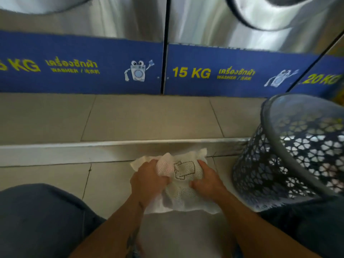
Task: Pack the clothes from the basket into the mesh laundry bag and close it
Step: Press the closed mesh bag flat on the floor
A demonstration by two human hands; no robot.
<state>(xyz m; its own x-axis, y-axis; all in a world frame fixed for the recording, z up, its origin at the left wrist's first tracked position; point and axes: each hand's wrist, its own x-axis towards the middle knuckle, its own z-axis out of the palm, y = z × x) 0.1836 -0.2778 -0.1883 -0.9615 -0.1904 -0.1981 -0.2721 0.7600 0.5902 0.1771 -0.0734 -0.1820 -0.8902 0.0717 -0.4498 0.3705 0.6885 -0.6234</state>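
Mesh laundry bag [183, 185], white and crumpled, lies on the tiled floor [111, 179] between both hands. The left hand [149, 178] and the right hand [206, 180] each grip a bunch of its netting; a black outline drawing is printed between them. What is inside I cannot tell. Just right of the right hand stands a tilted dark plastic basket [260, 174] with lattice holes, its contents unclear. Beyond the hands, steel washers carry a blue panel [204, 84] reading "15 KG" and "WASHER".

Laundrette fixtures, upper and middle frame
Steel washers [130, 19]; blue panels [242, 87] lettered "15 KG / WASHER"; beige tiled floor [149, 116]; white step edge [55, 148] across mid-frame.
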